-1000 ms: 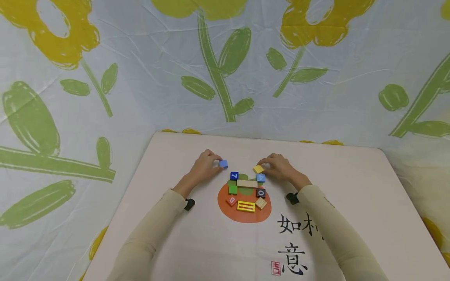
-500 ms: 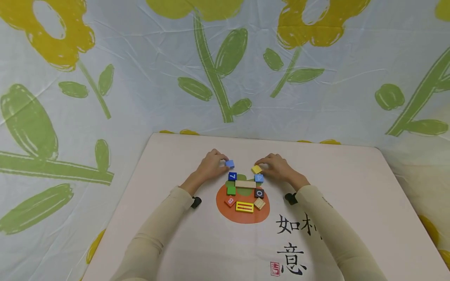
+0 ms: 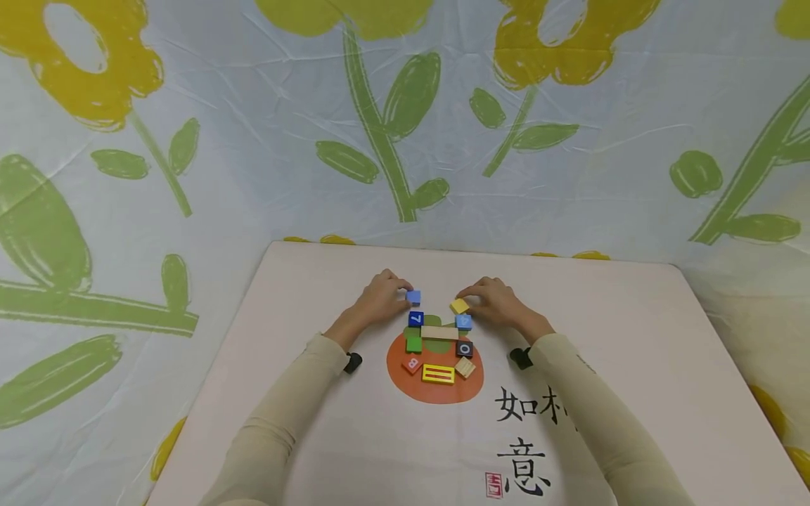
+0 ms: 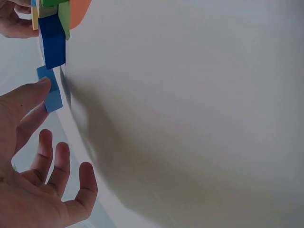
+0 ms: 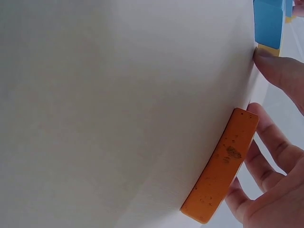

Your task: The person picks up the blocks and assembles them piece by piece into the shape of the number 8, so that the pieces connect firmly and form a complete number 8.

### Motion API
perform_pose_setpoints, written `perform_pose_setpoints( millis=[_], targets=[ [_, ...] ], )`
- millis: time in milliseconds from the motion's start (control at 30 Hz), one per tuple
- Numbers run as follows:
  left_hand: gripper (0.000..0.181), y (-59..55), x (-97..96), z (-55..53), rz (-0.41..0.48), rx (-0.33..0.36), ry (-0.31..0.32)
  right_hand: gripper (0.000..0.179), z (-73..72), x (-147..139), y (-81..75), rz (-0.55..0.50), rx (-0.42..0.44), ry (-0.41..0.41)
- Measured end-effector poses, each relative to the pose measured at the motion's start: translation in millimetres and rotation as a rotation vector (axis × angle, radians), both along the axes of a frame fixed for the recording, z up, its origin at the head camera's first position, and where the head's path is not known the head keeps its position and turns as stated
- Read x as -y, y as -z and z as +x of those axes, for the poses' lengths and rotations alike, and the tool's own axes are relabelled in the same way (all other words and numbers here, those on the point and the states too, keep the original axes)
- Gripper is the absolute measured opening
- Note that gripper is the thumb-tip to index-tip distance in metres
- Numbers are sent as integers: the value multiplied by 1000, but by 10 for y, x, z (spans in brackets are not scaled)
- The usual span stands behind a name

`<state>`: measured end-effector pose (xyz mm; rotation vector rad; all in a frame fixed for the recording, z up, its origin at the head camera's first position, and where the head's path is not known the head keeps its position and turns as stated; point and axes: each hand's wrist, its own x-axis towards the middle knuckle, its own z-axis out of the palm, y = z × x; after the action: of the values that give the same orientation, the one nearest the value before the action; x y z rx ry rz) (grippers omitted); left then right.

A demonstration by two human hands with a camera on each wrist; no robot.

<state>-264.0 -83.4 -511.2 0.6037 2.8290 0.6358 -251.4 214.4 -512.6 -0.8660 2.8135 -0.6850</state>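
My left hand (image 3: 381, 299) pinches a light blue block (image 3: 414, 298) between thumb and forefinger, just beyond a dark blue "7" block (image 3: 415, 319). In the left wrist view, its other fingers are spread loosely behind the light blue block (image 4: 53, 101). Across from it, my right hand (image 3: 500, 301) pinches a yellow block (image 3: 459, 306) at the far side of a light blue "4" block (image 3: 464, 322). The right wrist view shows an orange block (image 5: 221, 166) beside that hand's other fingers; the hand covers it in the head view.
Nearer me, a plain wooden strip (image 3: 439, 333) lies between a green block (image 3: 414, 345) and black "0" block (image 3: 465, 348). A red "8" block (image 3: 412, 363), yellow striped block (image 3: 438, 374) and wooden square (image 3: 465, 367) form the near row on a printed orange shape (image 3: 436, 394).
My left hand has moved right with the light blue block, which now sits in line beyond the dark blue block. My right hand and the yellow block have hardly moved; the head view shifted slightly.
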Motion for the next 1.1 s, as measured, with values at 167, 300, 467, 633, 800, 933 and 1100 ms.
perform_pose_setpoints(
  millis=[167,300,467,633,800,933,1100],
  targets=[
    [34,27,23,-43,-13,22,52,28,0,5,-2,-8,-7,-8],
    [34,28,35,-59,-21,37,86,29,-4,8,-5,-7,1,-3],
    [34,16,44,-69,-22,56,119,29,-5,7,-8,4,8,8],
    [34,-2,51,-74,-18,82,138,29,2,14,-15,11,26,14],
    [34,-47,46,-75,-11,107,147,29,6,14,-15,15,37,25],
    [34,-80,41,-82,-28,117,167,29,4,13,-9,21,26,23],
    [34,-70,36,-108,-51,111,187,29,7,7,-8,18,16,18]
  ],
)
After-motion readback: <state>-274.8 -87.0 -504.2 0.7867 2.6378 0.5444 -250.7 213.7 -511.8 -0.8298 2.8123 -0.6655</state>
